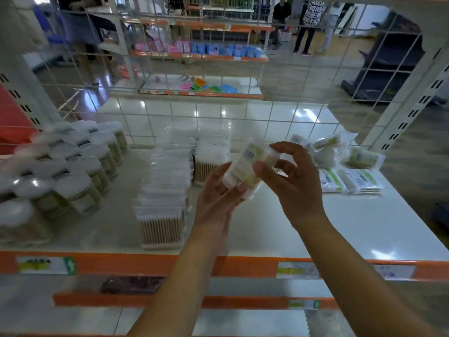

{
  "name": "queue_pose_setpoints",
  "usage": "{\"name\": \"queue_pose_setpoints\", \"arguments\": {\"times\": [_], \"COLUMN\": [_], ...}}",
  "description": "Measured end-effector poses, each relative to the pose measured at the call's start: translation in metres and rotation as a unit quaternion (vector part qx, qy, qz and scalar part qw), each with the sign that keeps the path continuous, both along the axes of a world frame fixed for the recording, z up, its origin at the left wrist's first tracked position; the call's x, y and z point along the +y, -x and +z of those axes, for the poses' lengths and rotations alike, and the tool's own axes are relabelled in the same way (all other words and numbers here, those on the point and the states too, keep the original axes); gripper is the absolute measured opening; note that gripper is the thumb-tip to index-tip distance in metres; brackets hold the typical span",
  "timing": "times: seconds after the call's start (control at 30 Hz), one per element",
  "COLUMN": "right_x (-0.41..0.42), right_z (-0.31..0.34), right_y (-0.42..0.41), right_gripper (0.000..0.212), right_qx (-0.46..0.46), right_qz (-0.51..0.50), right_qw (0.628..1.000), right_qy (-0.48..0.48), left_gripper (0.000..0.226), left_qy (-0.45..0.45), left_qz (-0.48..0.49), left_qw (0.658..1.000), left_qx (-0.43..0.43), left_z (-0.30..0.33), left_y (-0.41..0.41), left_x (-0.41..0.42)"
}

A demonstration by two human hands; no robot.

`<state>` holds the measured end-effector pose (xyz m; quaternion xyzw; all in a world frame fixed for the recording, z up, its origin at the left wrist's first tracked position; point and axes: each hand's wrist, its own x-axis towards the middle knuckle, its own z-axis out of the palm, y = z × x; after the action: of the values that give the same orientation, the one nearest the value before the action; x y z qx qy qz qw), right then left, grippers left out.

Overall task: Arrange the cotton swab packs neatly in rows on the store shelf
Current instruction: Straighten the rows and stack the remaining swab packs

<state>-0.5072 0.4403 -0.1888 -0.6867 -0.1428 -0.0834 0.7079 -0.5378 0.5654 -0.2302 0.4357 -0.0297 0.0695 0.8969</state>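
Both hands met over the middle of the shelf (279,229), sharing one cotton swab pack (244,167) held tilted above the white surface. The left hand (218,198) cupped the pack from below, its fingers curled round the lower end, while the right hand (289,176) pinched the upper end between thumb and fingertips, the other fingers loosely spread. That two-handed hold looked like a way to turn the pack and check its barcode label before setting it down, though this was only a guess. Just left of the hands stood two rows of bagged swab packs (167,190), upright and pressed one behind another from the shelf's front edge toward the wire grid back (243,117), so the held pack probably belonged in a fresh row beside them. Farther left, round tubs with white lids (70,164) were packed tight in their own rows. To the right, near the back, a loose pile of packs (347,161) lay at mixed angles, some flat and some tipped, still waiting to be lined up. The bare stretch of shelf in front of that pile gave room for it. An orange price rail (121,263) ran along the front edge.
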Motion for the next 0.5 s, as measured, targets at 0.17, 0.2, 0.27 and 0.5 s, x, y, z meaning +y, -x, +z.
{"name": "queue_pose_setpoints", "arguments": {"times": [0.17,0.2,0.27,0.5], "right_x": [0.005,0.005,0.007,0.030], "right_z": [0.002,0.003,0.002,0.000], "right_y": [0.004,0.006,0.010,0.033], "right_gripper": [0.043,0.041,0.041,0.034], "right_qx": [-0.017,-0.019,-0.024,-0.134], "right_qz": [-0.054,-0.053,-0.038,-0.047], "right_qw": [0.997,0.996,0.996,0.981], "right_qy": [0.058,0.064,0.072,0.136], "left_gripper": [0.074,0.071,0.061,0.062], "left_qy": [-0.090,-0.104,-0.129,-0.186], "left_qz": [0.066,0.072,0.082,0.082], "left_qw": [0.993,0.991,0.986,0.977], "left_qx": [-0.029,-0.041,-0.058,-0.068], "left_z": [0.026,0.032,0.042,0.055], "left_y": [0.002,0.002,0.002,0.005], "left_x": [0.032,0.039,0.049,0.065]}}
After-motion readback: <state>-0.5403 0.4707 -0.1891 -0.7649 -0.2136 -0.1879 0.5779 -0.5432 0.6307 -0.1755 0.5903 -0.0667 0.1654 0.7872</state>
